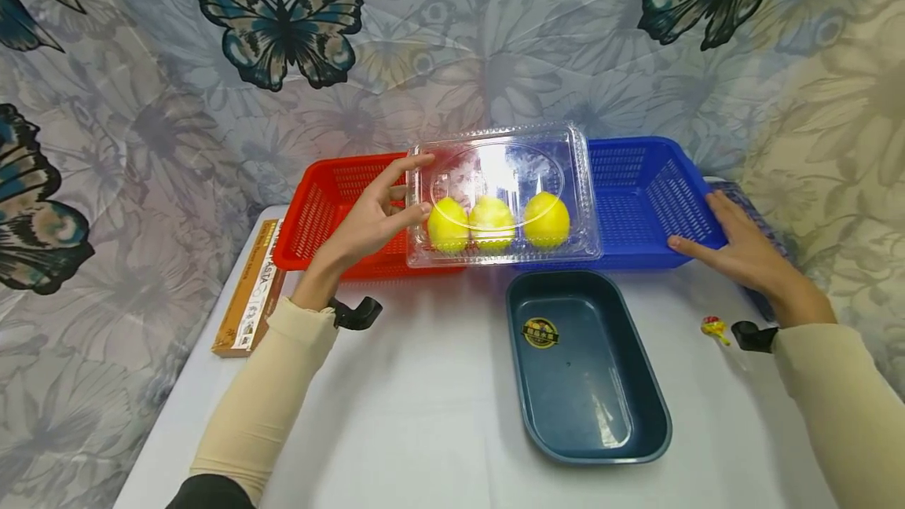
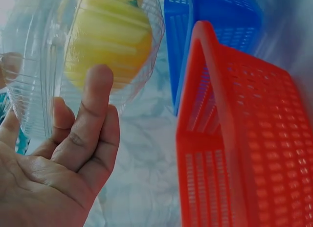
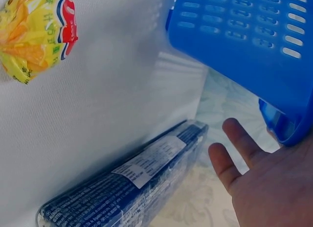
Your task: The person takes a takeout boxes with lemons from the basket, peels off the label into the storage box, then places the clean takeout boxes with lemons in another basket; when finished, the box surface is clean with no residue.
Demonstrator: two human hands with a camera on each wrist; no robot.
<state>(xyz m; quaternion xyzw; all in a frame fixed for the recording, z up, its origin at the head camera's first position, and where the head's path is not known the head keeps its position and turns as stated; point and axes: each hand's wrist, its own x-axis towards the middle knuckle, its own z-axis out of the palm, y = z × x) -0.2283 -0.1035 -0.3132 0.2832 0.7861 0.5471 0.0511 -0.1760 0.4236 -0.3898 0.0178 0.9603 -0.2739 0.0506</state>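
Note:
My left hand (image 1: pixel 371 218) grips the left edge of a clear plastic clamshell box (image 1: pixel 495 163), fingers and thumb on either side. Through its wall show three yellow fruits (image 1: pixel 547 221), lemon-like, lined along the lower side. The box stands tilted up in front of a red basket (image 1: pixel 311 210) and a blue basket (image 1: pixel 639 179); whether it touches them I cannot tell. At the blue basket's right end, my right hand (image 1: pixel 752 254) holds the rim, thumb on the near side. Two of its fingers (image 3: pixel 239 141) stick out straight beside the basket in the right wrist view.
In front lies a dark teal tray (image 1: pixel 566 399) with a round sticker. A wrapped lollipop (image 1: pixel 714 328) lies near my right wrist. To the left is a pasta box (image 1: pixel 250 289); a blue package (image 3: pixel 132 178) lies right of the blue basket. A patterned cloth (image 1: pixel 495 61) hangs behind.

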